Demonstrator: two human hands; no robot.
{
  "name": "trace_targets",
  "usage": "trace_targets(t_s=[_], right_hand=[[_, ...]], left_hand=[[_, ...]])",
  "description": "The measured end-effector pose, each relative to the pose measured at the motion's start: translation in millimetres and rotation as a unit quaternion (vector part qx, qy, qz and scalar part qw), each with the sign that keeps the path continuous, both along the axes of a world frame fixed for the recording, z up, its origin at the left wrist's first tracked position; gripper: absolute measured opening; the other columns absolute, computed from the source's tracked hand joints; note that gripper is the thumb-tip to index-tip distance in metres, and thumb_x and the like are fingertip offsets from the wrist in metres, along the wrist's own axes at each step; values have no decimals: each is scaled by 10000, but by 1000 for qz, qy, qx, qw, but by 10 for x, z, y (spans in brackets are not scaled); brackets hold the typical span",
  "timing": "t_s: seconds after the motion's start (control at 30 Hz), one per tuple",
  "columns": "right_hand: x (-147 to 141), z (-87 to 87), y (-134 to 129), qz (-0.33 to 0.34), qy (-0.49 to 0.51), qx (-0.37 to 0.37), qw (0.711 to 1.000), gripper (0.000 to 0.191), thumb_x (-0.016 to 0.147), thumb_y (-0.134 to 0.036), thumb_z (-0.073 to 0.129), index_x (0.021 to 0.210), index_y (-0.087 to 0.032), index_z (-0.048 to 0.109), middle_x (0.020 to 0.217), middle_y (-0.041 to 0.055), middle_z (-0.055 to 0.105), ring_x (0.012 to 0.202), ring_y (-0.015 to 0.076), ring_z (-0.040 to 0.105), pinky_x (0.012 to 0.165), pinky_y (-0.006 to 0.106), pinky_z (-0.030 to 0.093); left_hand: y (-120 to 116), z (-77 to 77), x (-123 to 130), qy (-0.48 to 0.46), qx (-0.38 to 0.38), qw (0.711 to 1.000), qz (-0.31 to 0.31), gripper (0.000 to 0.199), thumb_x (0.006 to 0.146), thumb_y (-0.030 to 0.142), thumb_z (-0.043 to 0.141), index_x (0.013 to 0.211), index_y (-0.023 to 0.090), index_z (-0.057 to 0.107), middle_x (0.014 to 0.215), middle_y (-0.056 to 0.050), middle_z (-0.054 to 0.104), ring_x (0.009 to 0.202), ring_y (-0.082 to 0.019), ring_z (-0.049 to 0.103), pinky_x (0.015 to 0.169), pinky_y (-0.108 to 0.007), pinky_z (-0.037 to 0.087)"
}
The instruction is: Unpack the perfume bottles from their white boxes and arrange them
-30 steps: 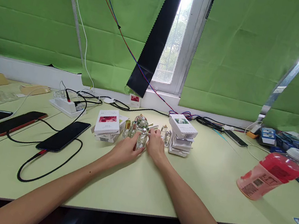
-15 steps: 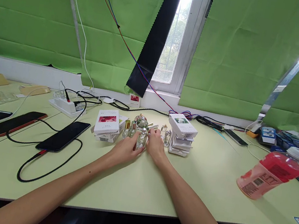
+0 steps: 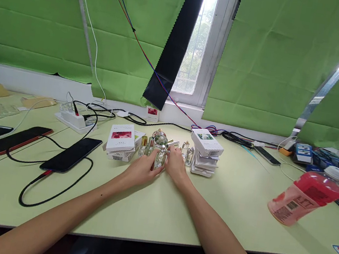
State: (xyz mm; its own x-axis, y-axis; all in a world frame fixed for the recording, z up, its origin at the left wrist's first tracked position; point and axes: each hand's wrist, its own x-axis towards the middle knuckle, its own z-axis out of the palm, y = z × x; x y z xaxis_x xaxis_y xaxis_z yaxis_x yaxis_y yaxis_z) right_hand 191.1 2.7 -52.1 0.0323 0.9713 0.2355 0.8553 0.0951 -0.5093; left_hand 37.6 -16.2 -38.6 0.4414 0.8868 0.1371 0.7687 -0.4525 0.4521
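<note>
A group of small glass bottles stands at the middle of the table. My left hand has its fingers round a clear glass bottle at the front of the group. Right beside it, my right hand is closed, knuckles up; what its fingers hold, if anything, is hidden. A gold-capped bottle stands behind my left hand. More clear bottles stand to the right of my right hand. Behind the hands is a round glass bottle.
White boxes with a red picture lie left of the bottles; another stack of white boxes stands right. A phone with a cable lies at the left. A pink drink bottle stands at the right. Cables run along the back.
</note>
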Motion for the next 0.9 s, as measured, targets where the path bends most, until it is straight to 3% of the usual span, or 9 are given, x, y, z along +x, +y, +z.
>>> trace_targets(t_s=[0.6,0.9], right_hand=[[-1,-1,-9,5,-10,4,1000,301,927,-87,452,1185,-175,580,1134,141,612,1012,248,645,817,322,486],[7,-48,26,16,6,9,1000,386,872,-39,477,1227,-175,547,1140,130,607,999,232,639,831,312,482]], left_hand=[[-5,3,2,-3,5,1000,5,470,906,472,518,1287,206,448,729,-32,685,664,-252,644,580,-278,334],[-8,-3,-5,-2,7,1000,1,472,912,470,507,1300,209,442,706,-23,678,647,-244,635,567,-278,318]])
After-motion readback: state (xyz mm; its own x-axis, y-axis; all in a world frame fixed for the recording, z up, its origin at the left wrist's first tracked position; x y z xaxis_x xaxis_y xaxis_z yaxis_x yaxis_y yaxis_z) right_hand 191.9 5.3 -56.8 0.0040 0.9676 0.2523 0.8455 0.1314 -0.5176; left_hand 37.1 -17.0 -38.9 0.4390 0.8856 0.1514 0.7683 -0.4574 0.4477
